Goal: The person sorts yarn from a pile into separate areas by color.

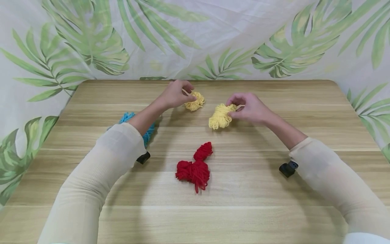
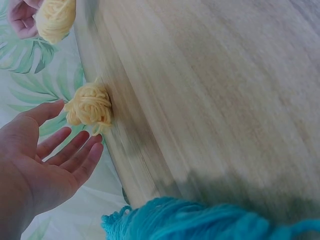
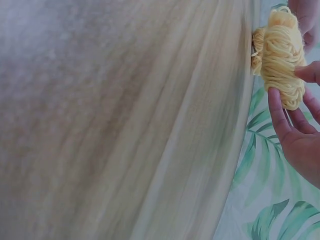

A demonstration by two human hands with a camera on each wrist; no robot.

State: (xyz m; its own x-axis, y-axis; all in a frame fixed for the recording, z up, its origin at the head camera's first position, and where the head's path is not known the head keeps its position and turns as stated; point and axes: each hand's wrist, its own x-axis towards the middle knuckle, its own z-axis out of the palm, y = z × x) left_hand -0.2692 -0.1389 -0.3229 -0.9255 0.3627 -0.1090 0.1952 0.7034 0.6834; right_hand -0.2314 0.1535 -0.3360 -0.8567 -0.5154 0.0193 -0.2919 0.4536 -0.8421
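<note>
With thumb and fingers, my right hand (image 1: 250, 107) pinches one end of a pale yellow yarn skein (image 1: 220, 117), which shows wound strands in the right wrist view. My left hand (image 1: 178, 94) reaches to a smaller yellow yarn bundle (image 1: 195, 101) near the table's back edge. In the left wrist view its thumb and loosely spread fingers (image 2: 89, 160) are around the near side of that bundle, fingertips right at the strands. Nearer the front, a red yarn skein (image 1: 193, 173) lies with a smaller red yarn bundle (image 1: 203, 151) against its upper end.
Blue yarn (image 2: 190, 220) lies on the wooden table (image 1: 243, 217) at the left, partly hidden by the left forearm. A small black device (image 1: 287, 168) sits at the right sleeve, another (image 1: 143, 158) at the left sleeve. A leaf-patterned cloth (image 1: 225, 37) hangs behind the table.
</note>
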